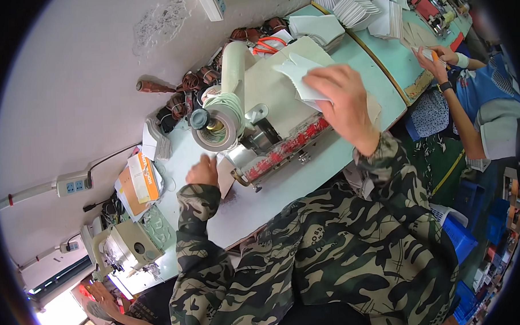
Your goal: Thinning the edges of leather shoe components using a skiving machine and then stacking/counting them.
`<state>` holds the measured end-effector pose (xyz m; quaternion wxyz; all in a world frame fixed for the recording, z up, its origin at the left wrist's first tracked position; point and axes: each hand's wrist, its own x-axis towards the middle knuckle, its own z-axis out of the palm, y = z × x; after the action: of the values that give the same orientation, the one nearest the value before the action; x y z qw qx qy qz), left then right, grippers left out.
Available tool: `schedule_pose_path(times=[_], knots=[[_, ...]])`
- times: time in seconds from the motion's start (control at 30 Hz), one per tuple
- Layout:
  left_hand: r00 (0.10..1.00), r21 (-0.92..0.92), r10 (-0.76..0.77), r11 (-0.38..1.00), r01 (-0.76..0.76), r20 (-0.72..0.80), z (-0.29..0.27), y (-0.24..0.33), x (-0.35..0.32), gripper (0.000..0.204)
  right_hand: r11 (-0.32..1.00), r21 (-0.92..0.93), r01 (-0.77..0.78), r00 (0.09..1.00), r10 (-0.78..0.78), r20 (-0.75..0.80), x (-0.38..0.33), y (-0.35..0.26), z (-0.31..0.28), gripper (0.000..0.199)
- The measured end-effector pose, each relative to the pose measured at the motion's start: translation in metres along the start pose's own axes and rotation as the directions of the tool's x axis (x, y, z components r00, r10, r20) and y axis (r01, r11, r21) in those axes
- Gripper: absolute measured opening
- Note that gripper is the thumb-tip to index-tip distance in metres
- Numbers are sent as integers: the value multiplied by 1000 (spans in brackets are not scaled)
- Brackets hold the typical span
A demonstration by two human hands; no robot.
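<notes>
Bench [306, 184]: pale green-white top running along the wall, its near edge against my body. It carries everything below.

Tape machine [270, 133]: grey frame with a cream flat bed, set mid-bench so both my arms reach it. A red strip runs along its front rail.

Tape roll [218, 121]: large pale roll on the spindle at the machine's left end, face toward me, presumably so tape feeds across the bed.

White cut pieces [303, 75]: a thin white sheet lying on the cream bed, partly under my palm.

Right hand [341, 99]: fingers together and flat, palm down, pressing the white piece onto the bed. I judge the flat press keeps the sheet from sliding. No pinch visible.

Left hand [202, 171]: loosely curled, resting at the bench surface just beside the roll and the machine's left corner. Whether it grips anything, I cannot tell.

Edges and room: bare bench lies between the machine and my chest. Stacks of white pieces [352, 7] sit well apart at the far end. A neighbour's hands [439, 56] work at the adjoining table. Orange scissors [267, 46] lie behind the machine, near the wall.
</notes>
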<state>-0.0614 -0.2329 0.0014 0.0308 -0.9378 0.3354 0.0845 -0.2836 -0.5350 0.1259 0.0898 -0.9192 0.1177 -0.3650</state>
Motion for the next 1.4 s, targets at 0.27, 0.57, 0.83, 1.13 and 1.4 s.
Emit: schedule_pose_path(times=[0.27, 0.57, 0.83, 1.13, 1.4], knots=[[932, -248, 134, 968, -50, 337, 53, -16, -25, 29, 805, 454, -381, 885, 175, 432, -34, -50, 18, 27], [680, -703, 499, 711, 33, 537, -39, -23, -22, 15, 536, 542, -648, 608, -65, 791, -59, -74, 38, 37], [663, -836, 551, 504, 219, 506, -92, 46, 0, 20, 696, 428, -577, 681, 120, 722, -55, -81, 61, 20], [743, -792, 534, 610, -10, 402, -91, 78, 32, 21, 933, 267, -243, 828, 56, 558, -28, -36, 53, 28], [976, -824, 6, 538, 179, 216, -41, 42, 46, 21, 813, 444, -377, 902, 214, 374, -23, -29, -4, 20]])
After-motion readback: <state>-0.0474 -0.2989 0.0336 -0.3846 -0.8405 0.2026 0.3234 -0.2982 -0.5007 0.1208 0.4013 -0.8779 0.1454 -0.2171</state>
